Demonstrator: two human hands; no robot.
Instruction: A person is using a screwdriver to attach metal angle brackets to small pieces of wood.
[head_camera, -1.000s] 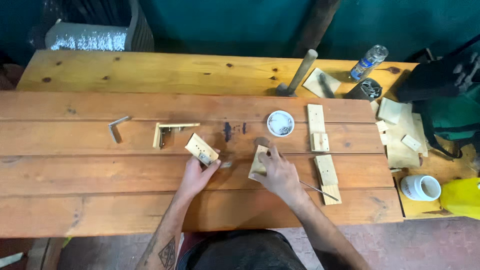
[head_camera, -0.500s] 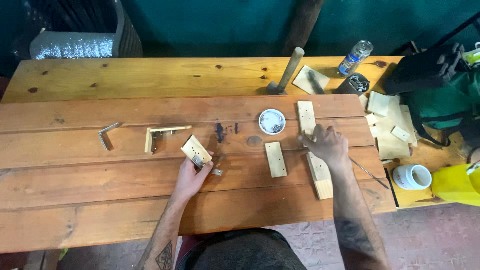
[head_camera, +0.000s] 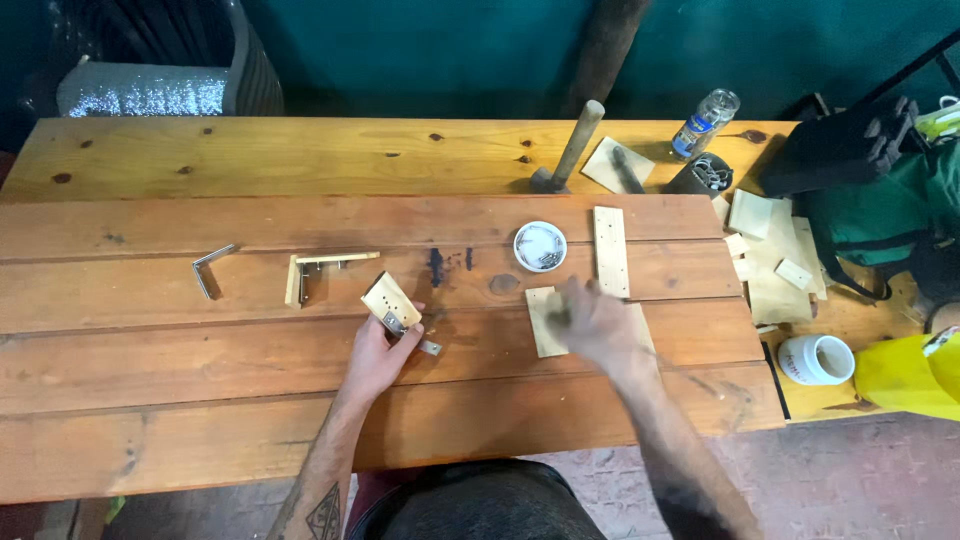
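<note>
1. Head view, left hand: the left hand (head_camera: 378, 350) is closed around the lower end of a small wooden block (head_camera: 390, 300). It holds the block tilted on the bench (head_camera: 200, 400), with a metal fitting (head_camera: 395, 322) showing at the gripped end. A loose metal piece (head_camera: 430, 347) lies just to the right of this hand.

2. Head view, right hand: the right hand (head_camera: 590, 325) is blurred. It lies over the right edge of a flat wooden piece (head_camera: 543, 325) on the bench, and I cannot tell whether its fingers grip anything or only rest there. The two hands are well apart.

3. Head view, surroundings:
   - Just beyond the right hand are a white dish of screws (head_camera: 540, 246) and a long wooden strip (head_camera: 610, 250).
   - Beyond and to the left of the left hand sits an L-shaped wooden assembly (head_camera: 320, 268), with a bent metal bracket (head_camera: 210, 268) farther left.
   - Well beyond the right hand lies a hammer (head_camera: 565, 150).
   - Off to the right of the right hand are wooden offcuts (head_camera: 770, 250) and a white cup (head_camera: 815, 358).

4. Step in hand, as a judgement: the block with its fitting is being steadied while the right hand works among the parts beside it.

5. What the next move calls for, as a judgement: the block must be held firm and square. The right hand needs a sure pinch on a small part, since the screws and the loose metal piece are easy to fumble.
</note>
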